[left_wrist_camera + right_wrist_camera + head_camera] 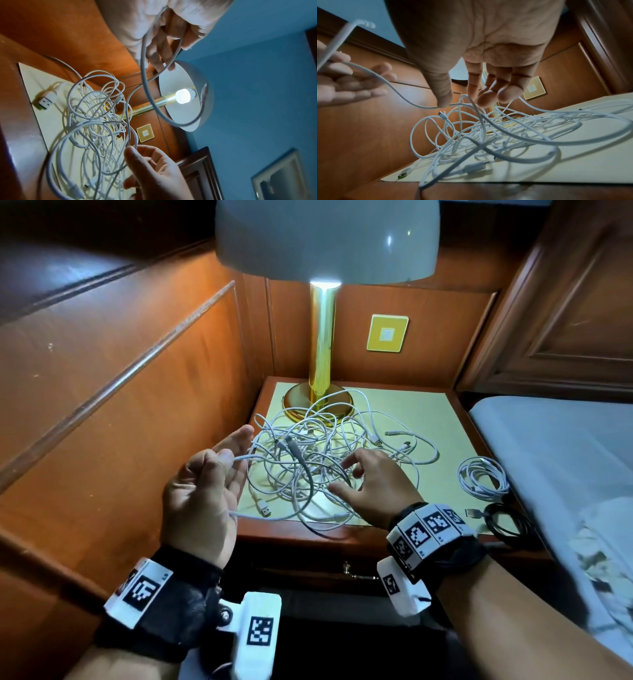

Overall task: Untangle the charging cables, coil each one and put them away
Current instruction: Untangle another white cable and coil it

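Big knot of white cables (318,460) sprawls across the nightstand; one white coil (483,479) and a black coil (507,520) sit apart.

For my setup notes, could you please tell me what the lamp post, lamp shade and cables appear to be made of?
Lamp post: polished brass-coloured metal, judging by its mirror-like glare. Lamp shade: smooth glossy white, painted metal or plastic; cannot tell. Cables: flexible white plastic-looking sheath, bending in loose loops.

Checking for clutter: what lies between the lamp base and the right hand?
In the head view, only the tangled white cables lie between the lamp base and the right hand.
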### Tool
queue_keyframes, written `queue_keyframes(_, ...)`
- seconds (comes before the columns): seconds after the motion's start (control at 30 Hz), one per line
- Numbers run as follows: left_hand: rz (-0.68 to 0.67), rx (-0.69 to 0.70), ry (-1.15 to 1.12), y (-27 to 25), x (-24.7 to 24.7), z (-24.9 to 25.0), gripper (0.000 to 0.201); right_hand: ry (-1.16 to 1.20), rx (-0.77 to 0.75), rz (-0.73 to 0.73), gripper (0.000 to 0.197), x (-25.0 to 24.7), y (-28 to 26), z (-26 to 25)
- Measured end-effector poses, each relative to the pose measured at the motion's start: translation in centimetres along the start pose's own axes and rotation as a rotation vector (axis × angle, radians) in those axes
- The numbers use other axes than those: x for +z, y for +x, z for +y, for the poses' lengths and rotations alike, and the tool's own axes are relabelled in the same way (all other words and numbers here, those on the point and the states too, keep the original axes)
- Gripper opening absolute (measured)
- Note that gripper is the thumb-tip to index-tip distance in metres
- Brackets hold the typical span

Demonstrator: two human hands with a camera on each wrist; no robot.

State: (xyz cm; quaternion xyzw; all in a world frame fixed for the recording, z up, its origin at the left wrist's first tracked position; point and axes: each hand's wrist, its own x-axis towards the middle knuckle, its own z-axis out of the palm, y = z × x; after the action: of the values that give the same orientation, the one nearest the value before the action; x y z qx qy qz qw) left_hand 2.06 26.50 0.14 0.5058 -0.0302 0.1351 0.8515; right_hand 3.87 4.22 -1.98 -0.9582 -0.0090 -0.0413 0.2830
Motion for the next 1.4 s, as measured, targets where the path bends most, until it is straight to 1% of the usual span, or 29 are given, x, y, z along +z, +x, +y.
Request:
queue_keyframes(0.07,-0.002,0.005,-0.038,0.0,0.3,0.2,0.053,-0.003,-0.019,0.015,0.033,0.3,0.1,-0.1)
queue_keyframes(0.17,0.030,0.045,0.001,-0.2,0.5,0.3,0.047,0.003,-0.047,0.054,0.018,0.8,0.5,0.0)
queue_keyframes(0.23,0.044,0.108,0.107,0.0,0.2,0.0,0.045,-0.004,-0.059,0.074,0.012,0.7,0.8,-0.1)
queue_keyframes(0.27,0.035,0.162,0.203,0.1,-0.2,-0.2,0.047,0.009,-0.057,0.071,0.011,0.7,1.0,0.0)
queue_keyframes(0.33,0.008,0.261,0.423,0.4,-0.9,-0.5,0.045,0.064,-0.039,0.064,0.010,0.3,1.1,0.0)
queue_keyframes(0.4,-0.004,0.313,0.570,0.4,-1.5,-0.5,0.046,0.139,0.022,0.082,0.008,-0.3,1.2,0.4)
queue_keyframes(0.47,0.009,0.343,0.622,0.5,-1.8,-0.5,0.051,0.176,0.125,0.138,0.013,-0.9,1.4,1.1)
queue_keyframes(0.53,0.018,0.369,0.639,0.5,-1.8,-0.4,0.053,0.139,0.203,0.189,0.020,-1.2,1.6,1.8)
queue_keyframes(0.63,0.014,0.377,0.650,0.4,-1.7,-0.2,0.054,0.024,0.197,0.202,0.023,-1.1,1.4,2.2)
queue_keyframes(0.7,0.012,0.384,0.649,0.3,-1.6,-0.1,0.053,-0.040,0.149,0.178,0.025,-0.8,1.2,1.8)
queue_keyframes(0.8,0.001,0.400,0.593,0.4,-1.5,-0.1,0.048,-0.138,0.026,0.109,0.022,-0.5,1.0,1.0)
queue_keyframes(0.9,0.002,0.394,0.540,0.3,-1.4,-0.1,0.043,-0.108,-0.065,-0.093,0.012,0.1,0.6,0.4)
queue_keyframes(0.93,0.004,0.391,0.513,0.2,-1.3,0.0,0.041,-0.107,-0.061,-0.159,0.016,0.4,0.4,0.4)
queue_keyframes(0.97,0.007,0.389,0.489,0.2,-1.1,0.1,0.040,-0.123,-0.048,-0.203,0.023,0.7,0.3,0.4)
queue_keyframes(1.0,0.011,0.390,0.474,0.2,-1.0,0.1,0.040,-0.151,-0.028,-0.226,0.029,1.0,0.4,0.5)
queue_keyframes(1.03,0.016,0.389,0.464,0.1,-0.9,0.2,0.040,-0.179,-0.014,-0.220,0.029,1.2,0.5,0.7)
queue_keyframes(1.1,0.019,0.375,0.454,0.2,-1.1,0.1,0.041,-0.193,-0.008,-0.147,0.018,1.2,0.9,0.8)
queue_keyframes(1.17,0.023,0.338,0.543,0.4,-1.5,-0.4,0.038,-0.142,-0.037,-0.006,0.014,1.0,1.2,0.8)
queue_keyframes(1.23,0.022,0.293,0.657,0.6,-1.6,-1.2,0.032,-0.051,-0.117,0.149,0.012,0.5,1.4,0.3)
queue_keyframes(1.27,0.014,0.258,0.663,0.5,-1.5,-1.5,0.031,0.002,-0.177,0.202,0.011,0.4,1.4,0.0)
queue_keyframes(1.33,-0.053,0.192,0.660,0.5,-1.2,-2.2,0.036,0.093,-0.326,0.262,0.011,0.2,1.0,-1.2)
queue_keyframes(1.4,-0.199,0.179,0.754,0.3,-1.0,-2.6,0.049,0.139,-0.464,0.309,0.012,0.1,0.3,-2.3)
